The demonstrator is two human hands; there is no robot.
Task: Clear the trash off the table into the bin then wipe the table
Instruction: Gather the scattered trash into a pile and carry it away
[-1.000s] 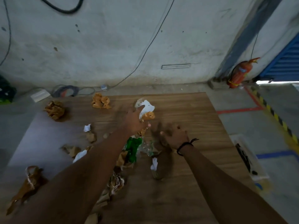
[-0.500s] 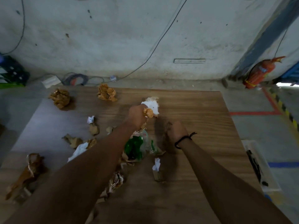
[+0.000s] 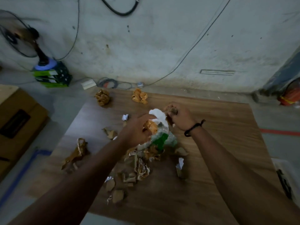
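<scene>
Head view is showing the right hand (image 3: 180, 117) lifted off the table (image 3: 219, 143), where it was resting half a second ago; its fingers are now curling tight round a brown scrap (image 3: 172, 111). Beside it, the left hand (image 3: 136, 132) is gripping a bundle of white paper (image 3: 158, 116), orange wrapper (image 3: 151, 126) and green plastic (image 3: 160, 140) just above the table's middle.

Bare forearms (image 3: 90, 168), with a black cord bracelet (image 3: 194, 127) (knotted, one end loose) around the right wrist (image 3: 201, 135).
</scene>
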